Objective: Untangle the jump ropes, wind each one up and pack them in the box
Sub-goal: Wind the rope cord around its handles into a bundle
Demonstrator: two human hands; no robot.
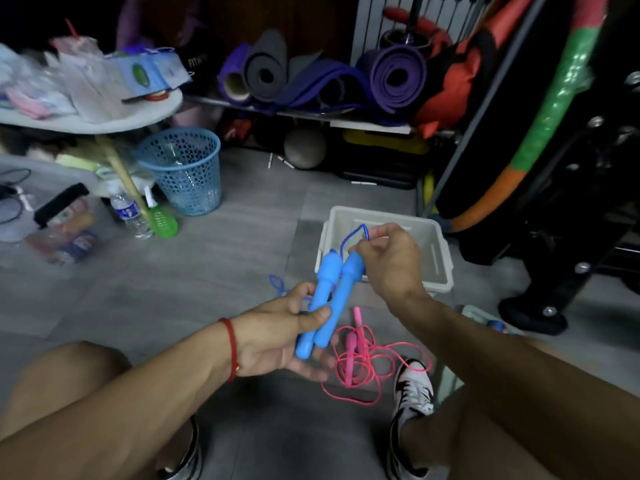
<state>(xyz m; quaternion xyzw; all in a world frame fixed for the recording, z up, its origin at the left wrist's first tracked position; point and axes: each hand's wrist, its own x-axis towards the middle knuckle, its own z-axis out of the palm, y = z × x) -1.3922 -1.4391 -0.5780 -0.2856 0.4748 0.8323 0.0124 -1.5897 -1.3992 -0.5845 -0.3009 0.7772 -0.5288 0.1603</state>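
Observation:
My left hand (277,337) grips the two light-blue handles of the blue jump rope (329,299) side by side, held above the floor. My right hand (388,258) pinches the dark-blue cord near the handle tops, where it arches in a small loop (356,233). More of the blue cord (277,284) loops on the floor behind my left hand. The pink jump rope (363,365) lies in a loose tangle on the floor between my feet, both pink handles inside the coil. The white plastic box (440,268) stands on the floor just beyond my right hand.
A blue mesh bin (187,168), a water bottle (128,209) and a green spray bottle (161,220) stand at the left. Rolled mats (394,76) fill a rack behind. A striped hoop (540,126) and dark equipment stand to the right. My shoe (414,389) touches the pink cord.

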